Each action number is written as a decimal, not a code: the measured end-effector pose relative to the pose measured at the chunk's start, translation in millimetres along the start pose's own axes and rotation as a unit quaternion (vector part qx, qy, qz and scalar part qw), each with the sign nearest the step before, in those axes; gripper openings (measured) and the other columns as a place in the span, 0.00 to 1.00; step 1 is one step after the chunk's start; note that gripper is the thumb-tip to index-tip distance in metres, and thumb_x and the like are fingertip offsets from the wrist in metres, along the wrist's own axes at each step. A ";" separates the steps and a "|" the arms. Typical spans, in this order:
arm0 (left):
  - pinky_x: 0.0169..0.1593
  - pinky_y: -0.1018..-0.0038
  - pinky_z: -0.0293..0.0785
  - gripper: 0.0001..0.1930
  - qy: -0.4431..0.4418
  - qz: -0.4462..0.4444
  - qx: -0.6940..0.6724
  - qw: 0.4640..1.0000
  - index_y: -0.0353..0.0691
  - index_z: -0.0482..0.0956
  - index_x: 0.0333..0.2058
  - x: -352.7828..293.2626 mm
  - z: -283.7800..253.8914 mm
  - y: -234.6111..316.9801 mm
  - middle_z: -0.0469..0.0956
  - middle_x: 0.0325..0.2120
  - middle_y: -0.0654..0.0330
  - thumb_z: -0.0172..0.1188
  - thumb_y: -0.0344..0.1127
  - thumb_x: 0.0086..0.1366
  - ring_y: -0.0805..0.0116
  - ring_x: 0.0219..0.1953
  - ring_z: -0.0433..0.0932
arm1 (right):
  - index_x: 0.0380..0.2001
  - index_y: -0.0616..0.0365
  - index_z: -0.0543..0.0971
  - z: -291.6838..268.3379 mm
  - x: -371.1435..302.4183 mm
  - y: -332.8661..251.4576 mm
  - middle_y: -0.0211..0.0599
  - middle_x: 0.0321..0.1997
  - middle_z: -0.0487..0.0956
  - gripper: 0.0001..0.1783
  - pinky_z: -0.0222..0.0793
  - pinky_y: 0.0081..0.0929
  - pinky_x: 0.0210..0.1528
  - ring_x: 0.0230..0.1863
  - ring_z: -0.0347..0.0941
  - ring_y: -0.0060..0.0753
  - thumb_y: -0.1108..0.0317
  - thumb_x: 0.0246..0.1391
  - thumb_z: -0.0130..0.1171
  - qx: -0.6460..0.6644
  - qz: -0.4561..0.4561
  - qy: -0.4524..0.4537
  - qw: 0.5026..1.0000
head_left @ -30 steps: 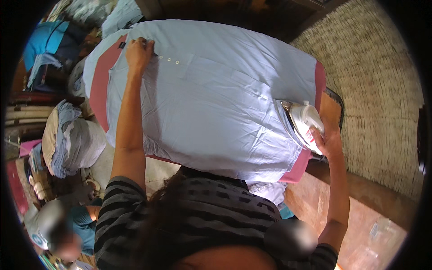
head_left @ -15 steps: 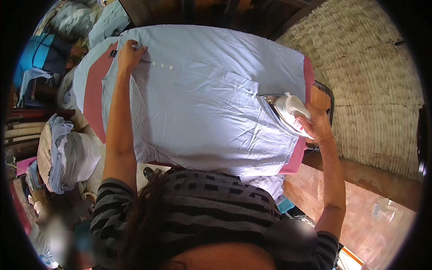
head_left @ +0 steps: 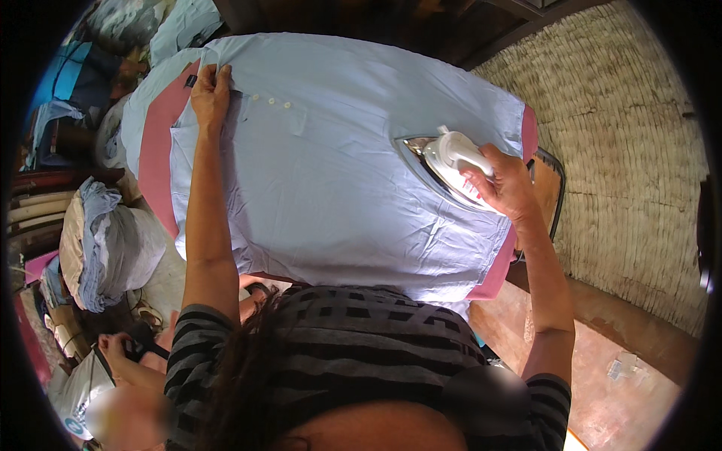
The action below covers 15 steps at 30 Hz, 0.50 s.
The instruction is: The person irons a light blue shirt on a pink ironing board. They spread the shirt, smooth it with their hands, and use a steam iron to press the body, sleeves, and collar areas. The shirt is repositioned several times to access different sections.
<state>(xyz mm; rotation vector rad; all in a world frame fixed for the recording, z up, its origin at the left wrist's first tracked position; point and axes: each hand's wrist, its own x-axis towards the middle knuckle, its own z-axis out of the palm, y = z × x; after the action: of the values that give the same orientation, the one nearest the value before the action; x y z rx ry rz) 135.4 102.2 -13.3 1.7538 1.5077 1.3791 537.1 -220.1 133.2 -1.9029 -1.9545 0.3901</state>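
A light blue shirt (head_left: 323, 188) with a short row of pale buttons lies spread over a reddish-pink ironing board (head_left: 159, 154). My right hand (head_left: 508, 184) is wrapped round the handle of a white clothes iron (head_left: 455, 167). The iron's soleplate rests on the right part of the shirt, its tip pointing up and left. At the upper left, beside the buttons, my left hand (head_left: 210, 98) has its fingers closed on the shirt near its edge. The cloth under those fingertips is partly hidden. Creases run through the fabric below the iron.
Piled clothes (head_left: 113, 252) stand on the left, with more cloth (head_left: 184, 30) at the upper left. Another person's hand (head_left: 113, 349) shows at the lower left. A woven mat wall (head_left: 617, 135) is on the right, dark wooden furniture (head_left: 338, 19) at the back.
The iron has slid left and slightly up the shirt with my right hand. My left hand keeps to the shirt's upper left, its fingers drawn closer together. Another person's hand now shows at lower left.
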 end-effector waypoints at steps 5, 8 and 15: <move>0.38 0.71 0.72 0.17 0.019 0.000 0.074 0.997 0.41 0.83 0.40 -0.2 -0.5 -1.8 0.80 0.25 0.58 0.65 0.48 0.63 0.66 0.29 0.78 | 0.35 0.57 0.76 19.7 42.6 -19.7 0.47 0.27 0.82 0.20 0.76 0.40 0.29 0.27 0.81 0.51 0.51 0.56 0.68 -0.021 -0.041 -0.006 0.999; 0.38 0.67 0.74 0.17 0.022 0.003 0.120 0.992 0.42 0.83 0.40 1.0 0.1 0.6 0.81 0.26 0.55 0.65 0.49 0.61 0.58 0.30 0.81 | 0.35 0.58 0.76 25.1 73.0 -40.0 0.48 0.24 0.81 0.22 0.76 0.43 0.29 0.27 0.81 0.53 0.47 0.58 0.64 -0.048 -0.045 -0.023 0.998; 0.36 0.65 0.74 0.17 0.013 0.006 0.147 0.989 0.43 0.83 0.40 0.7 -2.7 5.0 0.82 0.25 0.54 0.64 0.50 0.62 0.56 0.29 0.81 | 0.35 0.58 0.75 30.8 96.6 -58.0 0.50 0.25 0.81 0.23 0.76 0.45 0.31 0.29 0.81 0.57 0.46 0.60 0.62 -0.050 -0.021 -0.056 0.997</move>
<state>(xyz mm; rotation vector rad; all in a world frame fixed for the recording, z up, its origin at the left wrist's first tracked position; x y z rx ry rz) 135.3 100.6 -7.9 1.9255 1.7938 1.2397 470.7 -124.3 139.8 -1.9343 -2.1203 0.4031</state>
